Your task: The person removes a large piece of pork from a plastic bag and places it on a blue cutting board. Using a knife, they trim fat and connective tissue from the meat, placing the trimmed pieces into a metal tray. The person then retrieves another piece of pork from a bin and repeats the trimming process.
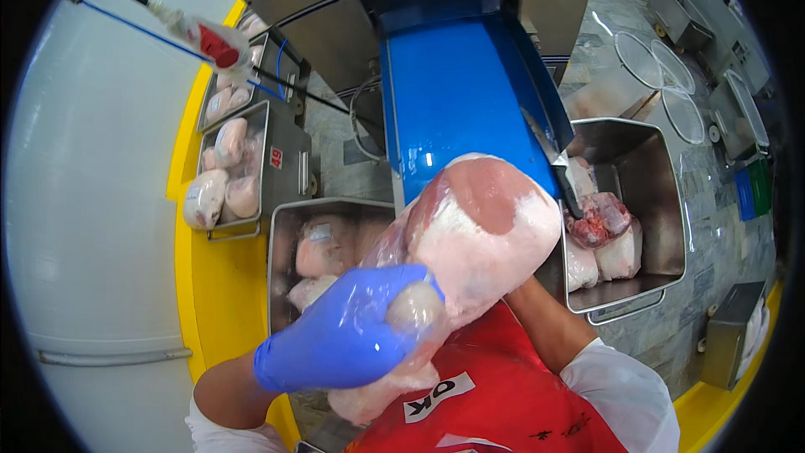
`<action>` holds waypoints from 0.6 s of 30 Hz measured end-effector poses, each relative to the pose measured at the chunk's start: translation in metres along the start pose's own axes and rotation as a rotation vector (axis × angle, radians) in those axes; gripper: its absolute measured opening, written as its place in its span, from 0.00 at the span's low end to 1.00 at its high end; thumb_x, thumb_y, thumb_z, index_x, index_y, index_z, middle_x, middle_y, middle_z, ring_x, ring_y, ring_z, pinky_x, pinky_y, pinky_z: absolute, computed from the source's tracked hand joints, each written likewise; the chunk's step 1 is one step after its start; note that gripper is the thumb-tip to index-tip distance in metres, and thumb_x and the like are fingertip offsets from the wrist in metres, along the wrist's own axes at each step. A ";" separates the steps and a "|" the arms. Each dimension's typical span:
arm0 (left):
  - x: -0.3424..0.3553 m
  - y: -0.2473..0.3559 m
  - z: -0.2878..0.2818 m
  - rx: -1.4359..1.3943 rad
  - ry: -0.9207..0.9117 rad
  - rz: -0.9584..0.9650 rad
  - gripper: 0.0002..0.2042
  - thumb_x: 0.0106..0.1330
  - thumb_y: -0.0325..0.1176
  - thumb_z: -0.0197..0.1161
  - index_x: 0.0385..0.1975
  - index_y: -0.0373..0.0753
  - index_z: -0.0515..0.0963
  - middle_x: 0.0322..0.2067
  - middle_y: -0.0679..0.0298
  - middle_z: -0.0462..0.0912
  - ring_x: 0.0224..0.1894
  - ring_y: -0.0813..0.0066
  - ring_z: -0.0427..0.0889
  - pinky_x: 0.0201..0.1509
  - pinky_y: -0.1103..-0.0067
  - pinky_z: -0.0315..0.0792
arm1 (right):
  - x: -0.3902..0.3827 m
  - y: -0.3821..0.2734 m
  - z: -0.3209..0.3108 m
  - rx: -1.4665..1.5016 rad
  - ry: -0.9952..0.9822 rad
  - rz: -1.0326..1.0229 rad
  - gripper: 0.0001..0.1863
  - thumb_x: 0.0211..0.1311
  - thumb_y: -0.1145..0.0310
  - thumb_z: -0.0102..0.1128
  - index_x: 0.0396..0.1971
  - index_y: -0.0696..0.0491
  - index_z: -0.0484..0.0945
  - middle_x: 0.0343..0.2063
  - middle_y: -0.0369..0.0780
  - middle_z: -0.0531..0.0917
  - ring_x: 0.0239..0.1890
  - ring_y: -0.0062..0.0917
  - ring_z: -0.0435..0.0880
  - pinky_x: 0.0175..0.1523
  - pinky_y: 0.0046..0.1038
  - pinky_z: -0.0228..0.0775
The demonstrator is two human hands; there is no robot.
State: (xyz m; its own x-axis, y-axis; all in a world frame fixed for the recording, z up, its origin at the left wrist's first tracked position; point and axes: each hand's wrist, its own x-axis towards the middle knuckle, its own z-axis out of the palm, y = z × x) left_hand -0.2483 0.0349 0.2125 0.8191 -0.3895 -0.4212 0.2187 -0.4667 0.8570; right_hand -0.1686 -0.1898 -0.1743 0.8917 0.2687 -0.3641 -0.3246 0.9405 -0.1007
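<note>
A large pale pork leg, with a round pink cut face, is held up in front of me above the near end of the blue conveyor belt. Clear plastic film shows around its narrower lower end. My left hand, in a blue glove, is closed round that film-covered end. Film and meat hang below the glove, over my red apron. My right forearm reaches up behind the pork leg, which hides my right hand and its fingers. A black-handled knife rests along the belt's right side.
Right of the belt stands a steel bin holding pieces of meat. At left is another steel bin with wrapped meat, and farther left a wheeled cart full of wrapped pieces. A hanging cable controller is at upper left; mesh baskets stand behind right.
</note>
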 end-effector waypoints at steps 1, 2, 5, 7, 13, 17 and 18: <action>0.014 0.009 -0.003 0.042 -0.043 0.032 0.15 0.64 0.35 0.71 0.48 0.37 0.84 0.39 0.64 0.88 0.45 0.74 0.83 0.55 0.72 0.77 | 0.012 -0.011 0.001 0.013 0.007 -0.044 0.28 0.83 0.47 0.42 0.67 0.51 0.73 0.64 0.43 0.78 0.65 0.38 0.76 0.74 0.43 0.67; 0.028 0.017 -0.004 0.131 -0.023 0.112 0.15 0.64 0.35 0.70 0.48 0.37 0.84 0.39 0.63 0.88 0.44 0.74 0.83 0.55 0.72 0.77 | 0.027 -0.022 0.003 0.029 0.002 -0.073 0.28 0.83 0.46 0.42 0.68 0.50 0.73 0.65 0.43 0.77 0.65 0.38 0.76 0.75 0.43 0.67; 0.074 0.034 -0.001 0.302 0.045 0.264 0.18 0.62 0.35 0.72 0.50 0.35 0.83 0.43 0.59 0.86 0.46 0.66 0.84 0.55 0.69 0.78 | 0.063 -0.046 0.008 0.073 -0.005 -0.139 0.29 0.83 0.46 0.41 0.70 0.49 0.71 0.67 0.43 0.76 0.68 0.39 0.74 0.76 0.45 0.65; 0.097 0.037 -0.002 0.420 0.055 0.366 0.23 0.60 0.35 0.76 0.54 0.33 0.82 0.49 0.51 0.84 0.50 0.54 0.84 0.56 0.63 0.79 | 0.078 -0.058 0.012 0.099 -0.011 -0.162 0.30 0.83 0.45 0.40 0.71 0.49 0.70 0.69 0.43 0.74 0.69 0.39 0.73 0.77 0.46 0.64; 0.174 -0.013 0.037 0.340 -0.055 0.488 0.14 0.65 0.37 0.71 0.46 0.38 0.83 0.40 0.55 0.88 0.42 0.59 0.87 0.49 0.65 0.79 | 0.054 -0.065 0.048 0.199 -0.093 -0.120 0.32 0.83 0.43 0.38 0.75 0.47 0.66 0.74 0.43 0.70 0.73 0.41 0.69 0.79 0.49 0.60; 0.210 -0.074 0.068 0.419 -0.020 0.294 0.12 0.66 0.39 0.68 0.43 0.38 0.82 0.36 0.48 0.86 0.37 0.51 0.86 0.41 0.63 0.78 | 0.014 -0.087 0.080 0.433 -0.177 0.095 0.38 0.78 0.35 0.41 0.78 0.42 0.64 0.76 0.42 0.69 0.75 0.45 0.69 0.78 0.58 0.60; 0.216 -0.087 0.072 0.516 0.001 0.290 0.12 0.66 0.40 0.68 0.42 0.38 0.81 0.35 0.46 0.86 0.35 0.49 0.86 0.39 0.63 0.78 | 0.007 -0.092 0.088 0.435 -0.190 0.140 0.38 0.78 0.35 0.42 0.78 0.42 0.64 0.76 0.42 0.68 0.76 0.47 0.68 0.77 0.62 0.60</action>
State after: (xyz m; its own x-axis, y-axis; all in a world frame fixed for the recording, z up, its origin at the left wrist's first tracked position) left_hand -0.1290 -0.0655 0.0254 0.8072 -0.5586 -0.1907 -0.3003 -0.6668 0.6821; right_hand -0.1046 -0.2557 -0.0866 0.9038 0.3937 -0.1677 -0.3195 0.8815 0.3478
